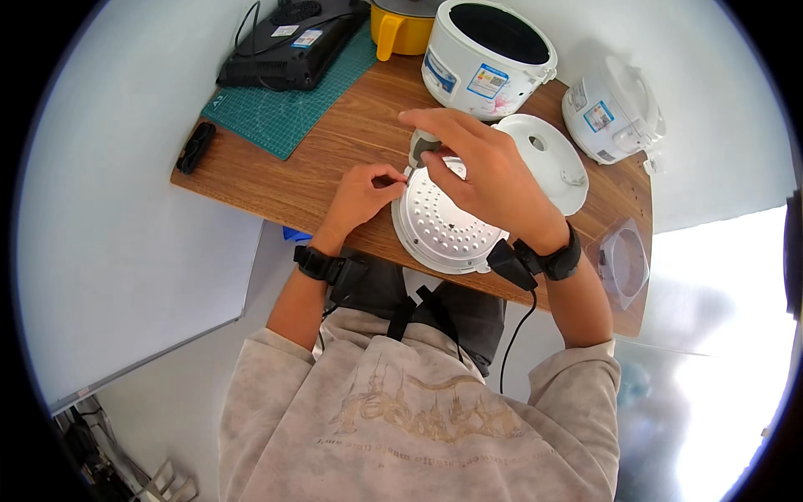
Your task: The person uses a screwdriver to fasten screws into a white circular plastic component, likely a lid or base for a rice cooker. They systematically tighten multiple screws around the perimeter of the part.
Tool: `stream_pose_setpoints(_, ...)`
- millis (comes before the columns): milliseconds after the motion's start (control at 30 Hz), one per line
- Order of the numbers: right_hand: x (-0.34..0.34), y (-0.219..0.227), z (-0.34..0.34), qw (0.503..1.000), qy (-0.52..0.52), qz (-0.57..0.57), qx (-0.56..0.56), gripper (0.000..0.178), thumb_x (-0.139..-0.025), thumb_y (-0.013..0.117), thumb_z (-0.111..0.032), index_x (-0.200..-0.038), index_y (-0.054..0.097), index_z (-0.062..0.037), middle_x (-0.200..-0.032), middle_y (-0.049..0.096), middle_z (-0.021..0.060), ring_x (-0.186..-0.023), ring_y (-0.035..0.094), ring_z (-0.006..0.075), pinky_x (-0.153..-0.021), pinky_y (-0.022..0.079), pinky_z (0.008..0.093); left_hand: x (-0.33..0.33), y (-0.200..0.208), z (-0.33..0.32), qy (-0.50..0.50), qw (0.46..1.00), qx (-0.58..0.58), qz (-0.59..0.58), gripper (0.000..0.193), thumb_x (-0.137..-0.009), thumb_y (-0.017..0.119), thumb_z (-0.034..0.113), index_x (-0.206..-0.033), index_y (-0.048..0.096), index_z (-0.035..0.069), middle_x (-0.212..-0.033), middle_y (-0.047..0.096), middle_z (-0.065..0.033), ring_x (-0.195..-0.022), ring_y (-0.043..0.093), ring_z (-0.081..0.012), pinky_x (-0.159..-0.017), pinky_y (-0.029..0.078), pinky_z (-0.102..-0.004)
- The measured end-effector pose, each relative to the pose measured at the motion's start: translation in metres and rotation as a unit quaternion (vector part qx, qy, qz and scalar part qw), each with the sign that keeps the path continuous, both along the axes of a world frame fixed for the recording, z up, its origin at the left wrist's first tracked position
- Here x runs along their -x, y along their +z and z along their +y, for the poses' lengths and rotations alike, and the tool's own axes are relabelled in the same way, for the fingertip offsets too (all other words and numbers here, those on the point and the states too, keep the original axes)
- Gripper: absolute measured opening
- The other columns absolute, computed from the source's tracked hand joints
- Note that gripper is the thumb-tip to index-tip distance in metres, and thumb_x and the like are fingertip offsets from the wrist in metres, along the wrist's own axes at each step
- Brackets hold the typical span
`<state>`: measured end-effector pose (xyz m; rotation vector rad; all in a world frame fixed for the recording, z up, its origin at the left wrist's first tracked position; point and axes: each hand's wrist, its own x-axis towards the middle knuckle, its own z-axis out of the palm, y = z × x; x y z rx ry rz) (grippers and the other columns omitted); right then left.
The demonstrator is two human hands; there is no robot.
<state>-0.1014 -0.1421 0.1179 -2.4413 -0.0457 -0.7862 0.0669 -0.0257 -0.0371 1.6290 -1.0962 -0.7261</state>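
Note:
A round white perforated lid plate (pixel 435 227) lies on the wooden table (pixel 318 163) right in front of me. My right hand (pixel 477 167) is closed around the grey handle of a screwdriver (pixel 421 148), held upright over the plate's far left rim. My left hand (pixel 361 194) pinches at the plate's left edge beside the tool tip; what it pinches is too small to see. Both wrists carry black bands.
A white rice cooker body (pixel 485 54) stands open behind the plate, its white outer lid (pixel 548 163) beside it. A second white cooker (pixel 611 113) sits far right, a clear cup (pixel 623 263) near right. A green cutting mat (pixel 284 105), black cooktop (pixel 293 42) and yellow pot (pixel 400 29) lie far left.

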Motion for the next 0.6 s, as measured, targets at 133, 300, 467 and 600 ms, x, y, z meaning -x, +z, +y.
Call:
stream_pose_setpoints(133,0.0009,0.0,0.0014,1.0,-0.012,0.005,0.01,0.038,-0.09,0.067,-0.002,-0.128,0.061,-0.0068,-0.116,0.067,0.0169,-0.085,0.069,0.0365,-0.072,0.058,0.041,0.0,0.0015,0.0002,0.001,1.0,-0.01,0.007,0.02,-0.086,0.076,0.016,-0.101,0.076,0.002,-0.09,0.076,-0.0087,-0.079,0.069,-0.017,-0.075,0.055,-0.0304)
stream_pose_setpoints(300,0.0019,0.0055,0.0079,0.998,-0.028,0.042,0.027,0.039,-0.089,0.071,-0.002,-0.127,0.063,-0.0064,-0.12,0.069,0.0135,-0.088,0.071,0.031,-0.076,0.059,0.0355,0.0008,0.003,0.0013,0.01,1.0,-0.02,-0.013,0.019,-0.086,0.075,0.015,-0.101,0.076,0.003,-0.09,0.076,-0.0084,-0.079,0.069,-0.0166,-0.075,0.055,-0.0303)
stream_pose_setpoints(467,0.0008,0.008,0.0086,0.998,-0.032,0.037,0.051,0.037,-0.089,0.073,-0.004,-0.125,0.063,-0.0053,-0.117,0.069,0.0133,-0.086,0.07,0.0315,-0.073,0.058,0.0359,0.002,0.0062,0.0016,0.004,1.0,-0.012,-0.008,0.019,-0.087,0.074,0.015,-0.102,0.076,0.003,-0.09,0.076,-0.0083,-0.079,0.069,-0.0166,-0.075,0.055,-0.0304)
stream_pose_setpoints(600,0.0014,0.0068,0.0071,0.997,-0.026,0.02,0.066,0.032,-0.09,0.071,-0.009,-0.12,0.061,-0.0047,-0.102,0.067,0.0151,-0.08,0.068,0.0364,-0.067,0.057,0.041,0.0018,0.0041,0.001,0.004,1.0,-0.015,-0.003,0.019,-0.087,0.074,0.015,-0.102,0.076,0.003,-0.09,0.076,-0.0081,-0.078,0.069,-0.0168,-0.076,0.055,-0.0303)
